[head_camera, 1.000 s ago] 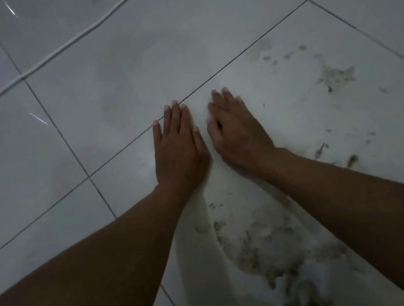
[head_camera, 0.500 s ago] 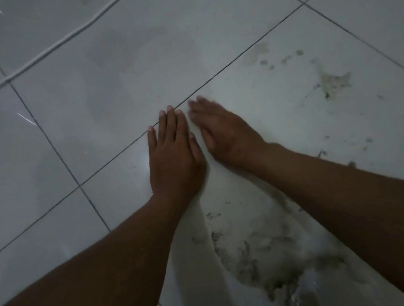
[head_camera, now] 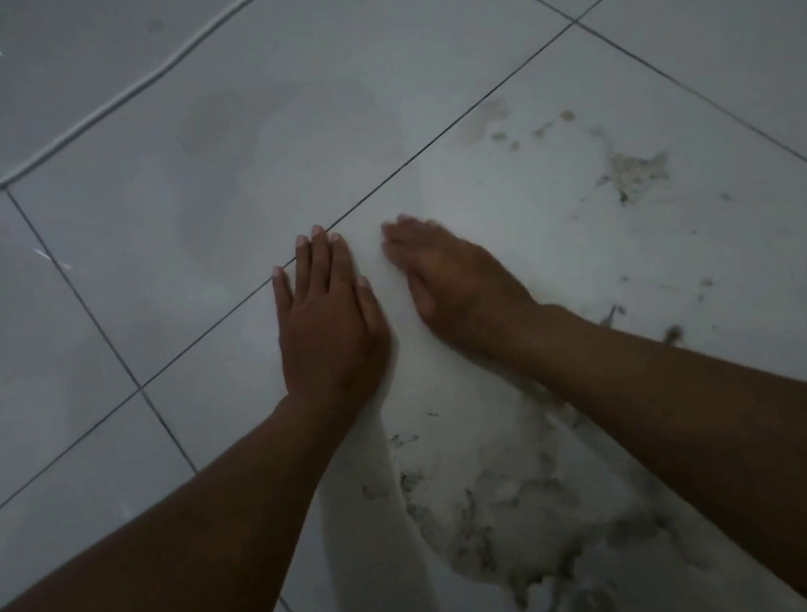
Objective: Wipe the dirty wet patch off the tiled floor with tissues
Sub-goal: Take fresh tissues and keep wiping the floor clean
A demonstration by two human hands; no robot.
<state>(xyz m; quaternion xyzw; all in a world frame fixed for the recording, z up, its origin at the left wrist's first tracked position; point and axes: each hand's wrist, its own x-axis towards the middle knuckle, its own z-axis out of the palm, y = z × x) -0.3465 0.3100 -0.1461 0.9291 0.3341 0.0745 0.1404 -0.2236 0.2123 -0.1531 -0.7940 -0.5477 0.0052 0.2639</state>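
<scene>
Tiled floor [head_camera: 141,301]; left hand [head_camera: 329,326], right hand [head_camera: 460,282] flat.

This looks like a room in a home, seen dimly and from low down. The floor [head_camera: 410,71] is laid in large glossy pale tiles with thin dark grout lines, catching streaks of light. A white cable [head_camera: 114,105] trails loose across the tiles at the far side. Nearer than the cable, grimy smears [head_camera: 637,174] mark the floor.
</scene>
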